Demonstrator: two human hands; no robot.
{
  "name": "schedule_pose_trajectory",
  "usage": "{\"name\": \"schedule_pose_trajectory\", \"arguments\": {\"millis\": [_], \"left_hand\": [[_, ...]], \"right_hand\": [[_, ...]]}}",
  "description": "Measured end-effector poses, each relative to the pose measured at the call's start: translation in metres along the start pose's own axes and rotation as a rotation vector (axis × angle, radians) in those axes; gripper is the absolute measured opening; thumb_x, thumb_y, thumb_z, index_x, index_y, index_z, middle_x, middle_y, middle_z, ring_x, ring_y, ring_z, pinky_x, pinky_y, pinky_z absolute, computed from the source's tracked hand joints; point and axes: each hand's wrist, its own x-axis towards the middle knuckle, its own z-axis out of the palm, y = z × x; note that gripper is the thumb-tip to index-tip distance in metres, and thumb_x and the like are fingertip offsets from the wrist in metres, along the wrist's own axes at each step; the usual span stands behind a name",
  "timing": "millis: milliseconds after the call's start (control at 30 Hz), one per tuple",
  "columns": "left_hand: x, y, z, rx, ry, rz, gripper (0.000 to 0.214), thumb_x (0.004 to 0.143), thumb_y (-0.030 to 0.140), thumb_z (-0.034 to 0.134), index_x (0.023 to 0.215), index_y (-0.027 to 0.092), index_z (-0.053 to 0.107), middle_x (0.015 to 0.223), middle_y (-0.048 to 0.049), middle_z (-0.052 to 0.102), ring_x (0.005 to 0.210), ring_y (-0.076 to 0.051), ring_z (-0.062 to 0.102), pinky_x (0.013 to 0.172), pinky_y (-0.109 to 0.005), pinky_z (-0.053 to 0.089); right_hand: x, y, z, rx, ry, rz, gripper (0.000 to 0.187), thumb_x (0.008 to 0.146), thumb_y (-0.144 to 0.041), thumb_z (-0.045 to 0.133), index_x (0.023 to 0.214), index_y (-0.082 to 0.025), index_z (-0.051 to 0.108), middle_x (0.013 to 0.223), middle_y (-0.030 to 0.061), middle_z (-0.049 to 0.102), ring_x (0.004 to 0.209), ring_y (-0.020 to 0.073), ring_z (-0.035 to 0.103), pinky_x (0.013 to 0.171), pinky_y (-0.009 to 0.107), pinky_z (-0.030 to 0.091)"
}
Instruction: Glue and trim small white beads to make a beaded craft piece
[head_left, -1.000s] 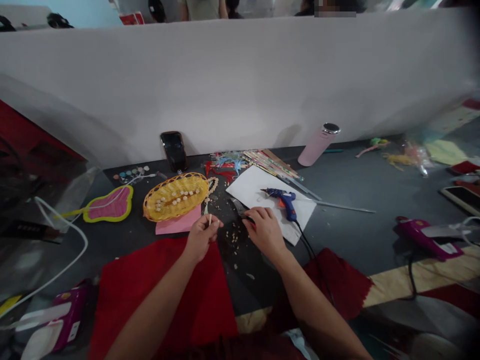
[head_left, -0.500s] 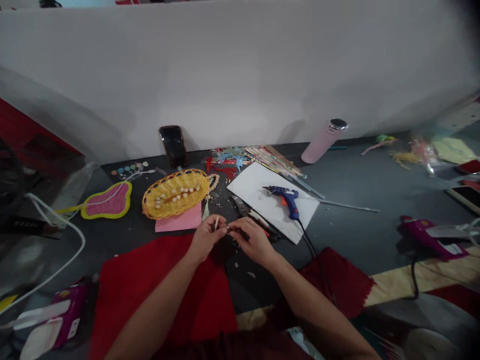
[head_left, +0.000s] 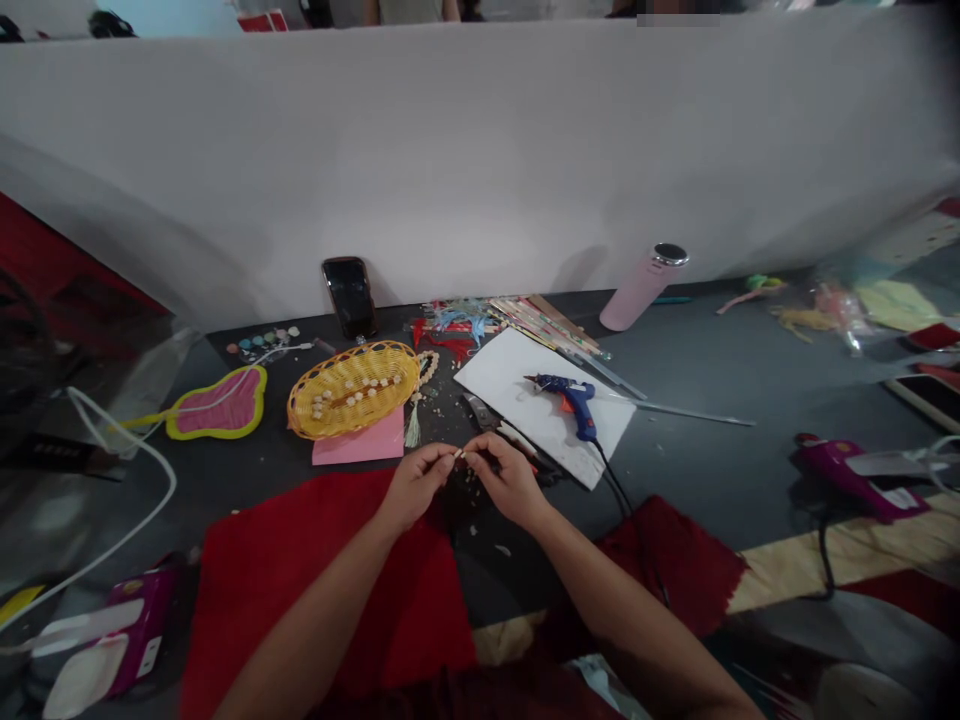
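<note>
My left hand (head_left: 411, 484) and my right hand (head_left: 507, 478) meet fingertip to fingertip over the dark table, just beyond a red cloth (head_left: 330, 590). Both are pinched shut around a tiny pale piece (head_left: 458, 454), too small to name. Loose pale beads (head_left: 471, 475) lie scattered on the table beneath them. A yellow woven basket (head_left: 352, 388) holding several pale beads sits to the upper left on a pink paper (head_left: 360, 443). Black scissors (head_left: 487, 415) lie just past my right hand.
A blue glue gun (head_left: 570, 400) rests on a white sheet (head_left: 525, 390), its cord trailing toward me. Coloured sticks (head_left: 540, 322), a phone (head_left: 349, 296) propped against the white partition, a pink bottle (head_left: 637, 287), a pink leaf-shaped fan (head_left: 219, 405) and a purple glue gun (head_left: 855, 465) surround the spot.
My right hand left the scissors and came left to meet my left hand. The small stick upright in my left fingers before is no longer seen; both hands now pinch together.
</note>
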Motion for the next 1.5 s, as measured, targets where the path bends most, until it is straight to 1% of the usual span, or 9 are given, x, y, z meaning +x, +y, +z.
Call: {"name": "schedule_pose_trajectory", "arguments": {"millis": [167, 333, 533, 667, 767, 867, 1100, 1333, 1500], "left_hand": [[-0.002, 0.001, 0.001, -0.008, -0.054, -0.015, 0.025, 0.078, 0.039, 0.057, 0.085, 0.016, 0.064, 0.054, 0.0040, 0.044, 0.047, -0.008, 0.034, 0.047, -0.020, 0.027], [-0.003, 0.006, 0.001, 0.048, -0.070, 0.008, 0.025, 0.078, 0.039, 0.056, 0.082, 0.015, 0.063, 0.058, 0.0032, 0.048, 0.049, -0.007, 0.035, 0.047, -0.020, 0.027], [-0.004, 0.014, 0.001, 0.191, -0.078, 0.079, 0.026, 0.082, 0.038, 0.051, 0.077, 0.015, 0.063, 0.067, 0.0001, 0.056, 0.057, -0.009, 0.043, 0.054, -0.020, 0.033], [-0.005, 0.017, -0.001, 0.252, -0.075, 0.078, 0.027, 0.083, 0.038, 0.049, 0.077, 0.016, 0.062, 0.070, -0.0007, 0.059, 0.061, -0.011, 0.047, 0.057, -0.020, 0.036], [-0.005, 0.019, -0.003, 0.305, -0.077, 0.108, 0.027, 0.083, 0.037, 0.048, 0.076, 0.016, 0.061, 0.071, -0.0013, 0.059, 0.067, -0.012, 0.050, 0.062, -0.021, 0.039], [-0.006, 0.020, -0.004, 0.356, -0.090, 0.151, 0.027, 0.084, 0.037, 0.046, 0.077, 0.016, 0.061, 0.073, -0.0013, 0.059, 0.070, -0.013, 0.051, 0.066, -0.022, 0.039], [-0.007, 0.019, -0.004, 0.465, -0.112, 0.183, 0.026, 0.085, 0.036, 0.044, 0.081, 0.016, 0.060, 0.071, -0.0003, 0.057, 0.067, -0.013, 0.050, 0.062, -0.021, 0.038], [-0.010, 0.025, 0.001, 0.687, -0.087, 0.205, 0.027, 0.086, 0.035, 0.042, 0.082, 0.018, 0.062, 0.071, -0.0007, 0.062, 0.065, -0.014, 0.054, 0.060, -0.023, 0.039], [-0.016, 0.032, 0.007, 0.687, 0.001, 0.213, 0.020, 0.083, 0.029, 0.047, 0.095, 0.022, 0.060, 0.090, -0.0011, 0.067, 0.079, -0.015, 0.060, 0.069, -0.024, 0.043]], "right_hand": [[-0.001, 0.003, 0.002, 0.004, 0.011, -0.038, 0.015, 0.089, -0.025, 0.045, 0.085, -0.018, 0.057, 0.077, 0.0022, 0.056, 0.073, 0.0139, 0.054, 0.068, 0.026, 0.043], [-0.001, 0.003, 0.003, 0.002, 0.018, -0.097, 0.013, 0.089, -0.024, 0.046, 0.085, -0.019, 0.057, 0.077, 0.0030, 0.056, 0.072, 0.0143, 0.054, 0.068, 0.027, 0.044], [-0.001, 0.005, 0.003, 0.008, 0.011, -0.134, 0.011, 0.088, -0.023, 0.048, 0.087, -0.020, 0.058, 0.077, 0.0032, 0.057, 0.073, 0.0152, 0.055, 0.068, 0.028, 0.045], [-0.001, 0.005, 0.000, 0.007, -0.007, -0.147, 0.012, 0.088, -0.023, 0.048, 0.092, -0.019, 0.058, 0.081, 0.0045, 0.059, 0.077, 0.0159, 0.056, 0.071, 0.030, 0.046], [-0.001, 0.005, 0.000, 0.008, -0.014, -0.145, 0.014, 0.088, -0.023, 0.047, 0.094, -0.020, 0.059, 0.082, 0.0049, 0.060, 0.079, 0.0164, 0.057, 0.072, 0.030, 0.046], [-0.001, 0.004, 0.000, 0.017, -0.021, -0.139, 0.015, 0.089, -0.024, 0.047, 0.094, -0.020, 0.060, 0.082, 0.0046, 0.061, 0.078, 0.0160, 0.057, 0.071, 0.029, 0.046], [-0.001, 0.002, -0.002, 0.013, -0.045, -0.114, 0.015, 0.088, -0.025, 0.047, 0.090, -0.019, 0.061, 0.081, 0.0040, 0.062, 0.076, 0.0152, 0.057, 0.071, 0.028, 0.046], [-0.002, 0.002, -0.001, -0.034, -0.036, -0.074, 0.011, 0.086, -0.022, 0.049, 0.082, -0.018, 0.058, 0.076, 0.0027, 0.059, 0.072, 0.0146, 0.055, 0.068, 0.026, 0.043], [0.000, 0.002, 0.000, 0.025, 0.029, 0.059, 0.014, 0.086, -0.025, 0.049, 0.079, -0.018, 0.058, 0.073, 0.0015, 0.058, 0.068, 0.0135, 0.053, 0.064, 0.025, 0.041]]}}
